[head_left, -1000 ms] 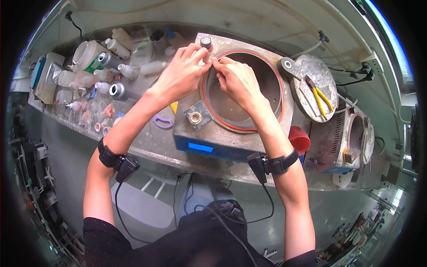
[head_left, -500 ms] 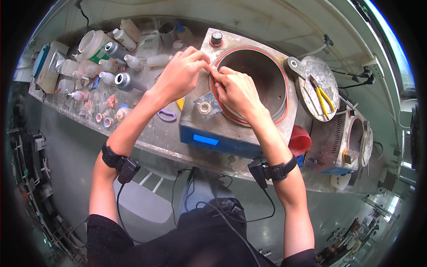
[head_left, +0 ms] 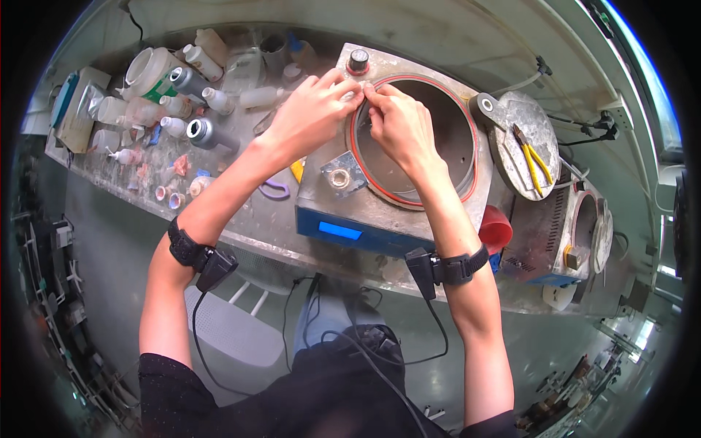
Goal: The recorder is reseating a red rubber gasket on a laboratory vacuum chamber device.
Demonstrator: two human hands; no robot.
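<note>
Both hands meet at the upper left rim of an open round chamber (head_left: 447, 120) in a metal box-shaped machine (head_left: 398, 244). A red sealing ring (head_left: 476, 150) runs around that rim. My left hand (head_left: 318, 109) has its thumb and fingers pinched together close to the ring. Beside it, my right hand (head_left: 403, 130) reaches over the opening with thumb and forefinger pinched, its other fingers curled. The fingertips nearly touch each other; whatever lies between them is too small to make out. Just beyond the hands stands a black knob (head_left: 358, 58). A metal block with a round brass-coloured fitting (head_left: 340, 177) sits left of the chamber.
On the right, yellow-handled pliers (head_left: 535, 162) lie on a round metal lid (head_left: 520, 113). A red bowl (head_left: 496, 229) and a smaller machine (head_left: 544, 252) stand nearby. Bottles (head_left: 207, 135) and tubs crowd the left bench, with a purple scissor handle (head_left: 274, 190) closer in.
Both hands have shifted away from me and slightly right along the rim, nearer the knob. The fingers stay pinched together.
</note>
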